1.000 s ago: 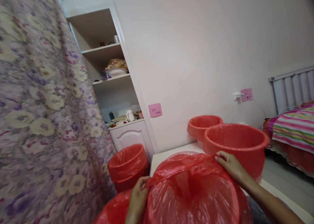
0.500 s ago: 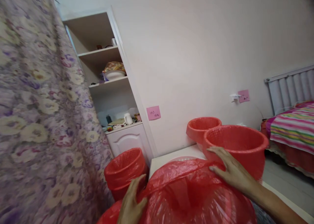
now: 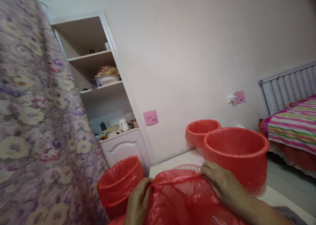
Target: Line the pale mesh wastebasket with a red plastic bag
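A red plastic bag (image 3: pixel 180 198) spreads across the bottom of the head view, its edge stretched between my hands. My left hand (image 3: pixel 138 200) is closed on the left end of that edge. My right hand (image 3: pixel 222 182) grips the right end, with its fingers bent over the plastic. Behind the bag shows the holed rim of a pale pink basket (image 3: pixel 189 167), the rest of it hidden. Just beyond my right hand stands a large basket (image 3: pixel 237 156) covered by a red bag folded over its rim.
A smaller red-lined basket (image 3: pixel 197 129) stands farther back on the white table (image 3: pixel 160 170). More red-lined baskets (image 3: pixel 120 182) are stacked at the left, beside a floral curtain (image 3: pixel 32 119). A shelf cabinet (image 3: pixel 120 146) and a bed (image 3: pixel 293 123) stand farther off.
My hands have drawn slightly closer together, and the right has come down with its fingers now folded over the bag's edge. The bag's opening has narrowed. The camera view has shifted a little.
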The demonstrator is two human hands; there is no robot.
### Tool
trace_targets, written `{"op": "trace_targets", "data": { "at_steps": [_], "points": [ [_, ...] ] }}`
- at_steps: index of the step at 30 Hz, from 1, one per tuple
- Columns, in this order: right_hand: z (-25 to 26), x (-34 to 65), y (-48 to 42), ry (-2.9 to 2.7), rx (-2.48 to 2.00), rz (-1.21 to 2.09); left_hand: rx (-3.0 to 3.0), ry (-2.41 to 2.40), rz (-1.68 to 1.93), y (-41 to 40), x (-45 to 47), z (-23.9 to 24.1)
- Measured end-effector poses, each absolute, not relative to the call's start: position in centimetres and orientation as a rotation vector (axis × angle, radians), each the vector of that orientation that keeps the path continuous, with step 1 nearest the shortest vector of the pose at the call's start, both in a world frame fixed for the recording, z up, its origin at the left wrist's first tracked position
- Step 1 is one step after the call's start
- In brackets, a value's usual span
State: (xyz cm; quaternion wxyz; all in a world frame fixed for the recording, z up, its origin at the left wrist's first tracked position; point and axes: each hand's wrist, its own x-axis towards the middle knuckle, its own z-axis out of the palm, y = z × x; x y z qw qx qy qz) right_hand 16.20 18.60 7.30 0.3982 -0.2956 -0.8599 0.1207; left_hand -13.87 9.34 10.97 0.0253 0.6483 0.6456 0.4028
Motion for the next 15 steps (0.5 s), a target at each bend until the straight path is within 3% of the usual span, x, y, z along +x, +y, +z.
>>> {"op": "trace_targets", "data": {
  "at_steps": [5,15],
  "points": [
    [6.7,15.2,23.5,-1.993,-0.773,0.584,1.999,1.987,1.160,12.9,-14.7,11.6],
    [6.6,14.5,26.7,-1.934,-0.775,0.819,1.848,1.952,1.150,19.7,-17.9,9.1]
  ]
}}
